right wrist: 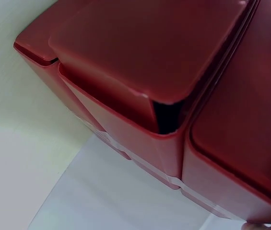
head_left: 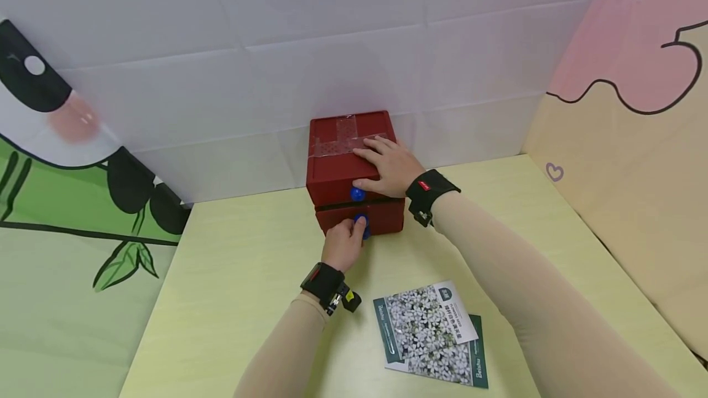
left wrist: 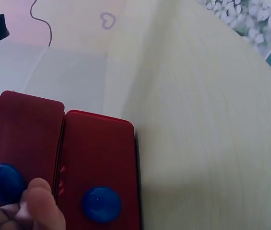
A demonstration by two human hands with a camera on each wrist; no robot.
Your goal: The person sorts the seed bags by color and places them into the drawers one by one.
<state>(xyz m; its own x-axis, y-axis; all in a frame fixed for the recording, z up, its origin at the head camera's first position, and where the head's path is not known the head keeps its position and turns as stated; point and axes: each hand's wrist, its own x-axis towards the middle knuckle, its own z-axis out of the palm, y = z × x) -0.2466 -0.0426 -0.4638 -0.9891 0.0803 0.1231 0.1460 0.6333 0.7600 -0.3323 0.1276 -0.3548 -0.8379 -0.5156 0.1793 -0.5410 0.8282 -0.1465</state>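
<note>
A small red two-drawer box (head_left: 340,164) stands against the white back wall, with clear tape across its top. Each drawer front carries a blue knob. My left hand (head_left: 354,227) pinches the lower drawer's knob (head_left: 362,224); in the left wrist view my fingertips (left wrist: 37,199) curl beside that knob (left wrist: 5,182). The upper knob (head_left: 357,193) is free, and it also shows in the left wrist view (left wrist: 101,203). My right hand (head_left: 383,163) lies flat on the box's top, fingers straight. The right wrist view shows the box's corner (right wrist: 140,86) with a dark gap at a drawer edge.
Two seed packets (head_left: 428,330) printed with white flowers lie overlapped on the pale yellow table (head_left: 232,275), near my right forearm. Cloth walls close in the back and both sides. A packet corner (left wrist: 257,19) shows in the left wrist view.
</note>
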